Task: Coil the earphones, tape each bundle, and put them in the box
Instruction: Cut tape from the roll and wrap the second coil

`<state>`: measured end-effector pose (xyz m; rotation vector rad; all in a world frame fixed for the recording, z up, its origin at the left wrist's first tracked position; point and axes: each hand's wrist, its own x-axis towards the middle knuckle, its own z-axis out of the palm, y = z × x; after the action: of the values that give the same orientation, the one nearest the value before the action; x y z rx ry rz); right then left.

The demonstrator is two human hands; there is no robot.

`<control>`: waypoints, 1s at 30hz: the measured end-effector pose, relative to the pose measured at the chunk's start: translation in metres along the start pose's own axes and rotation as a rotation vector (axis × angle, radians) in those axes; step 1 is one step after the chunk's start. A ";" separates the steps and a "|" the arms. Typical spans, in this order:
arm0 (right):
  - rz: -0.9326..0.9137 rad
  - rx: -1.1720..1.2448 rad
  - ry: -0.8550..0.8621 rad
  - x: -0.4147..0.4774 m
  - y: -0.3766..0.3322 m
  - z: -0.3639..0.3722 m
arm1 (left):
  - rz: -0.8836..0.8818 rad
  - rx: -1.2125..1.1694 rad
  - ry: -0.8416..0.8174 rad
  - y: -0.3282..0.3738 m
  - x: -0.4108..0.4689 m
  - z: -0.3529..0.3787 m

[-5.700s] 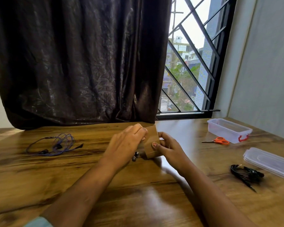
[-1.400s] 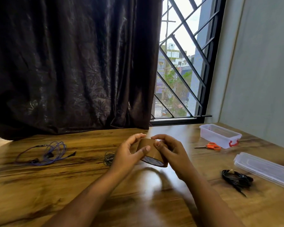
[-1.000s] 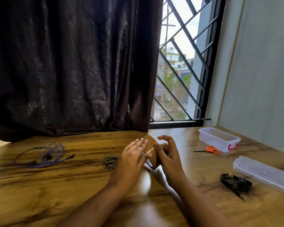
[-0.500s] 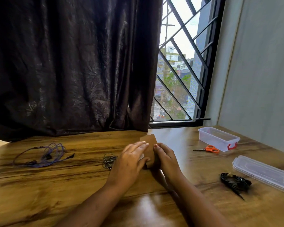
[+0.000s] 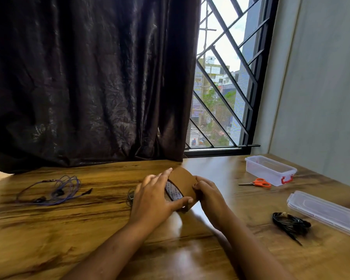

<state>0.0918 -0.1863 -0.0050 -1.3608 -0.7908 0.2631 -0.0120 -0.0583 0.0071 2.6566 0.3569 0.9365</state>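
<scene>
Grey earphones (image 5: 130,196), coiled into a small bundle, are lying on the wooden table (image 5: 89,239) just behind the knuckles of the left hand (image 5: 152,201), partly hidden by it and not yet taped. Both hands are holding a brown tape roll (image 5: 183,181) just above the table. The left fingers are spreading across the roll's open side with the thumb hooking under its lower rim. The right hand (image 5: 208,196) is curling its fingers round the outer face, fingertips pressing on the tape surface. By the look of it, the taping step is only starting: the person is probably feeling for the free end, since no strip is hanging loose. The next move is calling for a nail to catch that edge, a short length to be peeled off, and a cut with the orange scissors (image 5: 257,183), which are lying well out past the right fingers. The strip can then go round the grey bundle beside the left fingers. Purple earphones (image 5: 53,190) are sprawling uncoiled far out past the left fingers, so they are waiting for coiling. Black earphones (image 5: 289,224) are sitting bundled out to the side of the right wrist; whether they carry tape I cannot tell. A clear plastic box (image 5: 269,169) is standing open beyond the scissors, and no earphones are showing inside it. Its lid (image 5: 327,213) is resting apart, nearer the black bundle.
</scene>
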 end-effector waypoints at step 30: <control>0.080 -0.046 0.021 0.002 0.000 -0.003 | 0.219 0.066 -0.076 -0.005 0.002 -0.003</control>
<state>0.0951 -0.1875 -0.0043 -1.4386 -0.7298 0.2940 -0.0130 -0.0529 0.0088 2.8257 0.0820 0.8959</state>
